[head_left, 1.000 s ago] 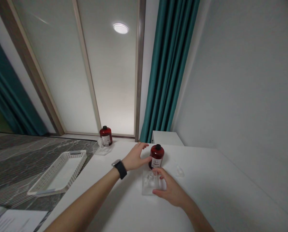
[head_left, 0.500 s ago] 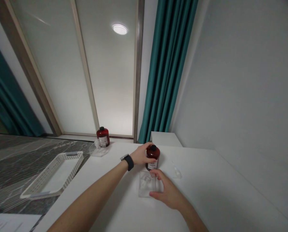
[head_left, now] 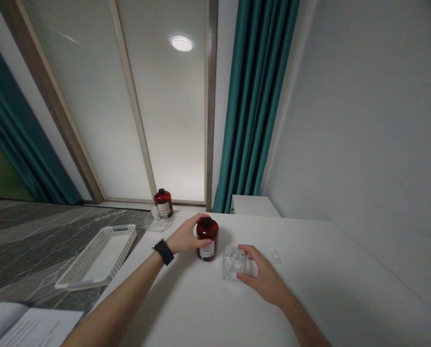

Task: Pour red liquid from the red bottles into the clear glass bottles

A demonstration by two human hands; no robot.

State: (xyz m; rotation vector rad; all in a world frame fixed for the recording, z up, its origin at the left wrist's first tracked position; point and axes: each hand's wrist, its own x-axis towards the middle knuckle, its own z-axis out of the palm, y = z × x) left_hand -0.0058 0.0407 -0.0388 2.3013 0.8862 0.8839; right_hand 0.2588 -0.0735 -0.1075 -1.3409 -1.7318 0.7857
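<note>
My left hand (head_left: 187, 235), with a dark watch on its wrist, wraps around a dark red bottle (head_left: 207, 237) with a black cap and white label. The bottle is upright on the white table. To its right, my right hand (head_left: 259, 274) has thumb and fingertips on the right side of a clear square plastic tray (head_left: 231, 270). Something transparent shows within the tray, too faint to name. Just beyond my right hand lies a small clear plastic piece (head_left: 274, 254).
A second red bottle (head_left: 163, 206) stands at the table's far left corner beside clear plastic (head_left: 160, 222). Lower left are a white perforated basket (head_left: 123, 250) and an open booklet (head_left: 38, 325). A white cabinet (head_left: 254, 205) stands behind the white table (head_left: 208, 313).
My left hand has moved the bottle left, away from the tray's far edge. My right hand has shifted slightly right and away from me, with the tray also farther right.
</note>
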